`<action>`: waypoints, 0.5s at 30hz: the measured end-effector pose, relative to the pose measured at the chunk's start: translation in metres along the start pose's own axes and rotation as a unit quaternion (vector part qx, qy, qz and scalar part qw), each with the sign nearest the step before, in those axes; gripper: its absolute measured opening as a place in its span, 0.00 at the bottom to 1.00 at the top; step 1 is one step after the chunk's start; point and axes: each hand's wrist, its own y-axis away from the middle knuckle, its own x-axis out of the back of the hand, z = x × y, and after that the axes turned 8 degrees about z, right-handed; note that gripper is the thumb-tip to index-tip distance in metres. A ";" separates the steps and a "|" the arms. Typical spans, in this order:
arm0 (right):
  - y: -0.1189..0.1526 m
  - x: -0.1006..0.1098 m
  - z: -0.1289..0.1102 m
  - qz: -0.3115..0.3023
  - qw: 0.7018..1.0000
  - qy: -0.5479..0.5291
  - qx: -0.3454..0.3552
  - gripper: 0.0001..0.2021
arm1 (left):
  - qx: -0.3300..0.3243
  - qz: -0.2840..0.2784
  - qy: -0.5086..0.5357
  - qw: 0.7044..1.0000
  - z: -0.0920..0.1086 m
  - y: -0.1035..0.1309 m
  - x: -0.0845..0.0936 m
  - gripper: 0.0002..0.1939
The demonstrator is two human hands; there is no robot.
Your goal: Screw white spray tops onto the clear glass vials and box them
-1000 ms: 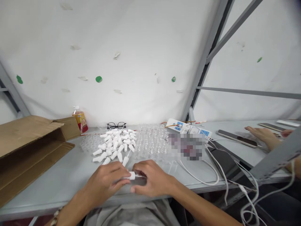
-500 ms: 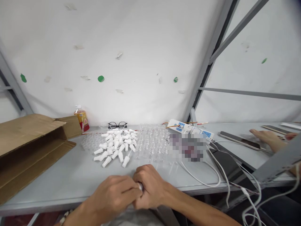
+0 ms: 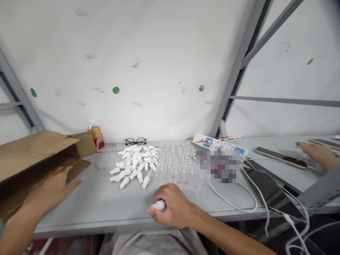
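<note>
White-capped vial [image 3: 158,205] sits clenched in our right hand [image 3: 172,209]; our left hand [image 3: 51,189], fingers spread and empty, nears the cardboard box [image 3: 29,156]; we'd keep that vial steady.

bright, even light with soft shadows beneath the right hand [image 3: 174,209]; left hand [image 3: 50,189] motion-blurred; straight frame bars bow toward the edges; a pixelated patch right of the hand.

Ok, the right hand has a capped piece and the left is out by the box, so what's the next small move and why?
Probably carry the small white-capped vial leftward into the open brown cardboard box. The right hand has it in its grip at the grey table's near edge, cap on, while the left hand lies open-fingered and empty at the box's mouth, as if steadying it.
</note>
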 end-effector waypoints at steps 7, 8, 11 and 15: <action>0.001 0.000 0.003 -0.014 1.000 0.008 0.008 0.24 | 0.090 -0.083 -0.121 0.985 -0.056 0.001 -0.008 0.42; 0.001 0.000 0.003 -0.016 1.000 0.011 0.009 0.24 | 0.089 -0.089 -0.138 0.982 -0.053 0.002 -0.008 0.41; 0.001 0.000 0.004 -0.020 1.000 0.014 0.013 0.24 | 0.066 -0.086 -0.172 0.979 -0.044 0.002 -0.006 0.37; 0.001 0.000 0.005 -0.018 0.999 0.012 0.024 0.25 | 0.027 -0.033 -0.087 0.995 -0.067 0.016 -0.010 0.27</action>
